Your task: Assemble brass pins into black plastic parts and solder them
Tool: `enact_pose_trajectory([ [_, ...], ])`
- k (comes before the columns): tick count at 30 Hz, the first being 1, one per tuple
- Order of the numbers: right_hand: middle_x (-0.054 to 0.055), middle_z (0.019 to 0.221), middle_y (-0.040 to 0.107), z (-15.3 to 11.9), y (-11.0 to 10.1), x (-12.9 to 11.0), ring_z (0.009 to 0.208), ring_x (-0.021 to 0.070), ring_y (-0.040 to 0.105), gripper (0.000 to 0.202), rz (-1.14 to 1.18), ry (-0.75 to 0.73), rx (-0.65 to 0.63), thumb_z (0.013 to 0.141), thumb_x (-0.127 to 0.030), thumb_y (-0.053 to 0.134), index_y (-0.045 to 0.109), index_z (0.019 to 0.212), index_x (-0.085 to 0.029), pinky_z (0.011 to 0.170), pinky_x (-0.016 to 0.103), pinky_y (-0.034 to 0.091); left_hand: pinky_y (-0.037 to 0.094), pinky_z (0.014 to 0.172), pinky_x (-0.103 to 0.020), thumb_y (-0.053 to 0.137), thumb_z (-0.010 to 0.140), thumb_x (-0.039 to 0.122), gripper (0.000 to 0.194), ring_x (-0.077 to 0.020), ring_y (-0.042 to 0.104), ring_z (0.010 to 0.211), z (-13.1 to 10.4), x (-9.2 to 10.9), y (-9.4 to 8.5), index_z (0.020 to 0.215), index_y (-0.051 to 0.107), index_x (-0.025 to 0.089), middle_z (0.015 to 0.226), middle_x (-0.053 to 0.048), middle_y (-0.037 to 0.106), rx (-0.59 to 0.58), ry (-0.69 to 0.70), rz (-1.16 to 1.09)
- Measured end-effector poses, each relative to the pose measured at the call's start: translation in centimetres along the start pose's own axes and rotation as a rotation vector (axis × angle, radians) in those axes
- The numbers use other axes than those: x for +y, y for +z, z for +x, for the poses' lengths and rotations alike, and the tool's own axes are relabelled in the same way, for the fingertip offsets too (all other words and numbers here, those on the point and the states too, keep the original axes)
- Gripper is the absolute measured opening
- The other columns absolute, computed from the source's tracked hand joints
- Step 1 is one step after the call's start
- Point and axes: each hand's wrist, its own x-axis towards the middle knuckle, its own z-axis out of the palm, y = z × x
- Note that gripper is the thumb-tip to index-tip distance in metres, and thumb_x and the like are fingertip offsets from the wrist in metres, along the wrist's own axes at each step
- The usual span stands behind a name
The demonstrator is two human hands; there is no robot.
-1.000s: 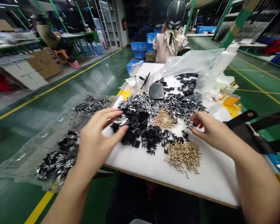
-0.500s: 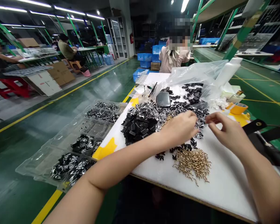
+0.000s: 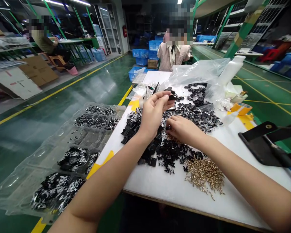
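Raised over the heap, my left hand [image 3: 153,113] is closed, palm turned up, with a small black plastic part [image 3: 171,96] at its fingertips. Lower and to the right, my right hand [image 3: 184,129] has its fingers curled down among small pieces; its fingertips are partly hidden, so what they hold is unclear. Under and around both hands lie black plastic pieces [image 3: 169,153] and shiny black-and-silver pieces [image 3: 201,118]. A pile of small bent brass-coloured pins [image 3: 205,174] is near the front edge, below my right forearm.
A clear compartment tray [image 3: 26,173] with sorted small parts stands left of the white table [image 3: 157,189]. Clear plastic bags [image 3: 196,71], a white bottle [image 3: 235,69], orange tape [image 3: 241,109] and a black metal tool [image 3: 264,145] are around the table. A co-worker [image 3: 172,55] sits beyond.
Both hands have moved left; the left is raised and turned palm up with a black part, the right has lowered into the pieces. The view has shifted right; the black tray-like object is now mostly covered.
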Motion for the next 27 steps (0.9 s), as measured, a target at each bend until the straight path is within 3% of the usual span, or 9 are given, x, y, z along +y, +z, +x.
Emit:
enact_pose_trajectory([
  [4,0.007,0.081,0.058,-0.4,-0.7,0.2,0.079,0.0206,0.052,0.011,0.015,-0.012,0.027,0.085,-0.023,0.049,0.055,0.086,-0.015,0.072,0.034,0.043,0.050,0.081,-0.030,0.054,0.082,0.019,0.011,-0.0129,0.062,0.077,-0.2,0.5,0.3,0.090,0.056,0.013,0.085,-0.005,0.063,0.054,-0.130,-0.226],
  [7,0.006,0.078,0.058,-1.0,-1.3,0.5,0.076,0.0187,0.052,0.015,0.087,0.011,0.106,0.087,-0.021,0.042,0.055,0.082,-0.016,0.071,0.032,0.043,0.050,0.080,-0.030,0.057,0.079,0.013,0.011,-0.0130,0.062,0.075,-0.4,0.4,0.4,0.090,0.057,0.012,0.083,-0.005,0.062,0.024,-0.206,-0.292],
  [11,0.005,0.079,0.058,-1.5,-1.0,0.7,0.074,0.0168,0.052,0.012,0.184,0.040,0.115,0.086,-0.021,0.045,0.055,0.082,-0.017,0.068,0.030,0.043,0.049,0.080,-0.028,0.062,0.073,0.006,0.022,-0.0132,0.061,0.078,-0.7,0.0,0.6,0.093,0.057,0.011,0.082,-0.004,0.059,-0.014,-0.245,-0.290],
  [17,0.010,0.086,0.056,-1.0,0.5,0.0,0.082,0.0221,0.050,0.010,0.144,0.042,0.073,0.083,-0.023,0.050,0.054,0.087,-0.014,0.070,0.035,0.043,0.047,0.077,-0.024,0.062,0.066,0.000,0.029,-0.0113,0.054,0.083,-0.6,-0.2,0.5,0.092,0.061,0.013,0.088,-0.003,0.053,0.029,-0.206,-0.216],
  [23,0.007,0.084,0.057,-0.7,-0.1,0.2,0.074,0.0169,0.052,0.005,0.236,0.045,0.122,0.081,-0.019,0.047,0.051,0.081,-0.015,0.066,0.030,0.044,0.046,0.075,-0.019,0.061,0.068,0.002,0.030,-0.0096,0.053,0.083,-0.8,0.0,0.3,0.095,0.064,0.015,0.094,-0.004,0.056,-0.097,-0.302,-0.196],
  [27,0.003,0.077,0.057,-0.8,-0.9,-0.2,0.063,0.0126,0.050,0.007,0.395,0.131,0.125,0.075,-0.014,0.049,0.050,0.082,-0.017,0.057,0.026,0.041,0.046,0.073,-0.019,0.062,0.068,0.006,0.026,-0.0078,0.054,0.076,-0.8,-0.1,0.1,0.092,0.064,0.015,0.090,-0.003,0.056,-0.152,-0.312,-0.210],
])
